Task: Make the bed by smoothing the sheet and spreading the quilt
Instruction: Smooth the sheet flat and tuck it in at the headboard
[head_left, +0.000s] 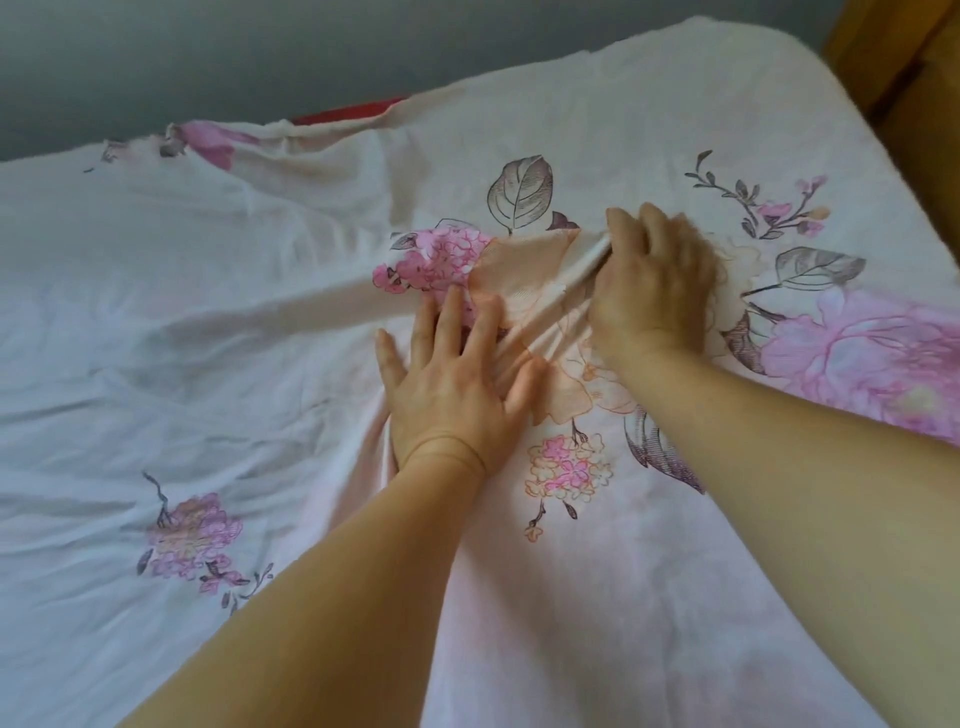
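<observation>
The thin, pale pink cloth sheet with big pink flowers and grey leaves printed on it (597, 545) lies spread over the bed and fills almost the whole view. It looks soft, light and floppy. I think it will bend and bunch up with any small pull, and it will slide a little under a flat palm. It is not likely to break, but a hard tug could drag new wrinkles across it. Good places to take hold would be a raised fold or the loose far edge.

A long raised fold (540, 301) runs across the middle of the sheet, right between the two hands. The right hand (654, 286) has its fingers curled round the far end of this fold and pinches it. The left hand (452, 384) lies flat on the sheet just near and left of the fold, fingers straight and spread wide, pressing the cloth down. The two hands are close together, almost touching.

To the left, the sheet is full of small wrinkles (130, 338). At the far left edge it is turned back, and a bit of red cloth (348, 111) peeks out from under it. A grey wall (311, 41) stands behind the bed. At the far right there is some brown wooden furniture (904, 67).

No quilt is in view that I can tell.
</observation>
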